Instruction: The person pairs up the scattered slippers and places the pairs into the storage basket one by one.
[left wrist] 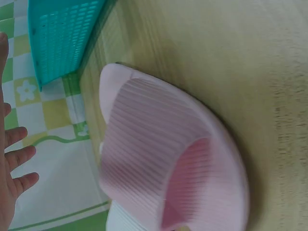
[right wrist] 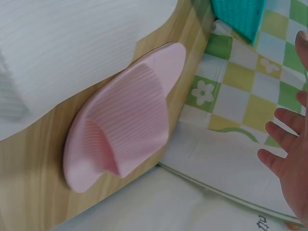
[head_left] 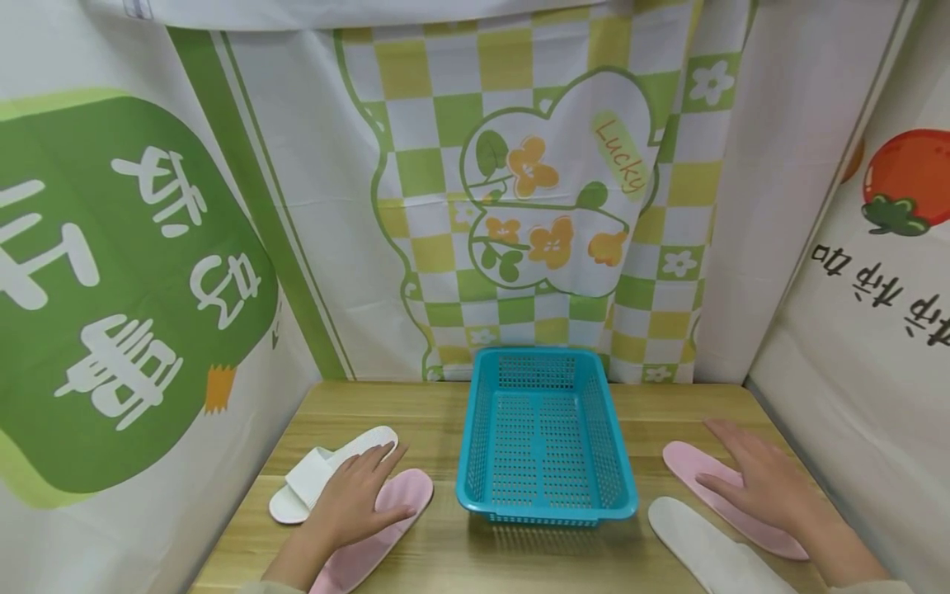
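My left hand [head_left: 355,499], fingers spread and holding nothing, hovers over a pink slipper [head_left: 404,495] on the left of the table. A white slipper [head_left: 308,477] lies just beyond it, partly covered by that hand in the head view. On the right, my right hand [head_left: 768,483] is spread above a second pink slipper [head_left: 686,462], its grip likewise bare. Nearer the middle lies another white slipper [head_left: 698,540], cut off by the bottom edge. Both wrist views show the ribbed straps of the pink slippers [left wrist: 149,130] [right wrist: 130,115], with the fingers apart from them.
A turquoise perforated basket [head_left: 547,503] stands at the centre of the wooden table [head_left: 416,561], with nothing in it. Printed cloth hangs behind, including a green and yellow checked panel [head_left: 416,173], and along both sides.
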Tool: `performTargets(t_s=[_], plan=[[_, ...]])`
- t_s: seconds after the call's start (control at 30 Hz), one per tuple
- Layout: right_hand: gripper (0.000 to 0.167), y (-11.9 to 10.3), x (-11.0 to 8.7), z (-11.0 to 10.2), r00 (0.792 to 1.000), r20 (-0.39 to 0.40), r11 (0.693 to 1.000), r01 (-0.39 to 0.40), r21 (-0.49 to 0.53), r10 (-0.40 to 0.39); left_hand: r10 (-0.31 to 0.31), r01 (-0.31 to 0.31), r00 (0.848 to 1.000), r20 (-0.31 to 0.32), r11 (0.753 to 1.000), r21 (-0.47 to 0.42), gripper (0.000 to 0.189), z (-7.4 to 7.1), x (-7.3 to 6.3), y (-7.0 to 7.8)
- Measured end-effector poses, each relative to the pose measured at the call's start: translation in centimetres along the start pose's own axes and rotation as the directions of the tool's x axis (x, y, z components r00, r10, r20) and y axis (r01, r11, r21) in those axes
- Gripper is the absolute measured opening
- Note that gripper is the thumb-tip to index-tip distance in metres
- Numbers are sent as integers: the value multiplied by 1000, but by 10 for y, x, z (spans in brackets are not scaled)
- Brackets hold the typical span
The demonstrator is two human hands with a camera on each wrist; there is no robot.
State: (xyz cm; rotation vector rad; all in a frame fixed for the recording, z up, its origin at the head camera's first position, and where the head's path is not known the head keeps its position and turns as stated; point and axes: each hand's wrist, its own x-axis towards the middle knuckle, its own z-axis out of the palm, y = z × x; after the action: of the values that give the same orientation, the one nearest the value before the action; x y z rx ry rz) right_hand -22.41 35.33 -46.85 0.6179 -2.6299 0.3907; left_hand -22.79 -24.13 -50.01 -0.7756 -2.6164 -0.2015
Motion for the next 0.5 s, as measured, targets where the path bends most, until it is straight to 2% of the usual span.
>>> performTargets(t_s=[0.2,0.5], plan=[[79,13,-12,8,1000,-2,1000,-28,7,28,-44,44,999,3,999,-14,88,8,-16,-1],[81,30,-26,20,991,65,993,-119,11,118,-49,49,996,-71,999,5,89,16,-39,-10]])
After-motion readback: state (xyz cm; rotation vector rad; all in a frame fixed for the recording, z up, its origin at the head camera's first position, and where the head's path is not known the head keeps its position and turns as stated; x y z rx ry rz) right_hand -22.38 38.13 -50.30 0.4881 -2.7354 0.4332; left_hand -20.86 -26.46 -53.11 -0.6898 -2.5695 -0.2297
